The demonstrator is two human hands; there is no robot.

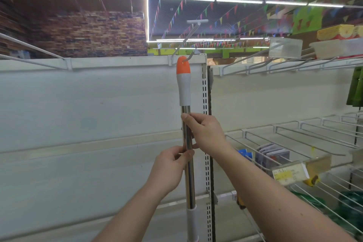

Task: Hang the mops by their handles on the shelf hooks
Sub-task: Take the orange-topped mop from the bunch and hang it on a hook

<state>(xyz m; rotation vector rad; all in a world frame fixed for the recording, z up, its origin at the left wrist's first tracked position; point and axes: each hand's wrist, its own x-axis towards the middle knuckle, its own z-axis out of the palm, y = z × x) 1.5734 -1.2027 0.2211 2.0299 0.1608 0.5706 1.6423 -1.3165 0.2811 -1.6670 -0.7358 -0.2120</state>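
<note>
Orange-tipped mop handle (183, 88) touches hook (191, 55); left hand (169, 169), right hand (206, 133) hold it.

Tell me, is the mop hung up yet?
Almost. Done: the mop's orange cap looks threaded onto the shelf hook. In hand: the left hand and right hand both grip the shiny pole. Left: letting go so it hangs. The hooks to the right look bare; no other mop shows here.

Bright ceiling tube lights (241, 1) glare overhead; wide-angle edges bend, slightly soft
</note>
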